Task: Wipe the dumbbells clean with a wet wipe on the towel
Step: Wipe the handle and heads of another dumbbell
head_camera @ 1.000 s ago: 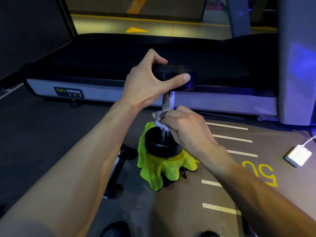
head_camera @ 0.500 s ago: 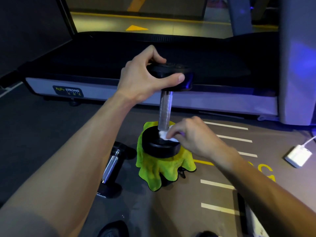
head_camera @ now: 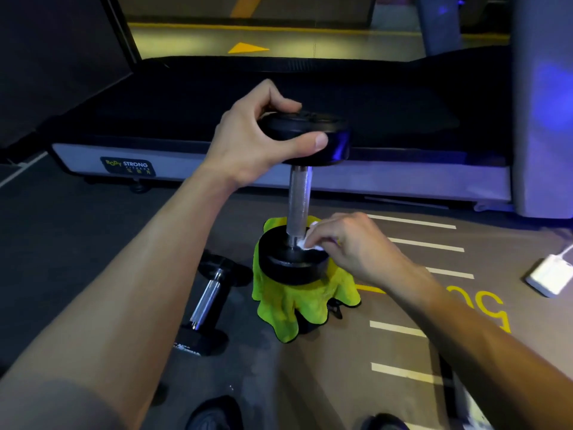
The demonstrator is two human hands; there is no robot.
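You stood in a gym. A long black-belted treadmill with a grey side rail (head_camera: 403, 181) carried a "Body Strong" label. In front of it lay dark rubber flooring with painted white distance lines and yellow numerals (head_camera: 412, 327). Just left of those lines rested a chrome-handled black dumbbell (head_camera: 206, 302).

dumbbell (head_camera: 299, 200) upright on towel (head_camera: 297, 302) | second dumbbell (head_camera: 207, 302) left

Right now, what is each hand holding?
Left hand: grips the top black head of the upright chrome-handled dumbbell.
Right hand: pinches the white wet wipe.
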